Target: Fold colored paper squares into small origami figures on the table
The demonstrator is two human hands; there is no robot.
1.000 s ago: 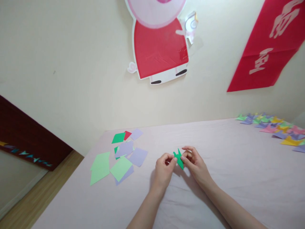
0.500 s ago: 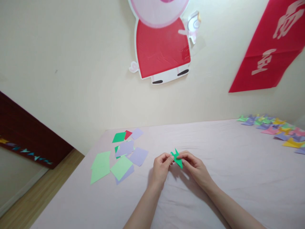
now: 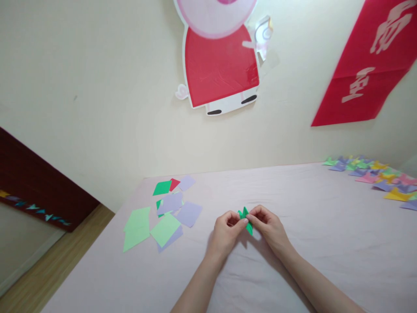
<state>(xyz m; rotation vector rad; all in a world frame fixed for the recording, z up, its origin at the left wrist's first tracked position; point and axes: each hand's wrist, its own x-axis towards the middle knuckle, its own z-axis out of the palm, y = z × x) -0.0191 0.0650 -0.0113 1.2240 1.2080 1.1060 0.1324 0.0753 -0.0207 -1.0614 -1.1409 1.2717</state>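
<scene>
A small folded green paper crane (image 3: 249, 228) is held between my two hands, over the middle of the pale pink sheet (image 3: 260, 184). My left hand (image 3: 225, 230) pinches it from the left with thumb and fingers. From the right, my right hand (image 3: 267, 225) grips it with thumb and index finger. Pointed tips show above and below the fingers; its middle is partly hidden by them.
Loose square papers (image 3: 166, 229) in green, purple and red lie at the left. Several folded paper cranes (image 3: 387, 178) stand in rows at the far right. Behind the sheet rises a wall with a cartoon pig cutout (image 3: 221, 65) and a red banner (image 3: 361, 69).
My left hand has shifted right, closer to my right hand. The green crane has turned and moved slightly right, and its spread tips look narrower now.
</scene>
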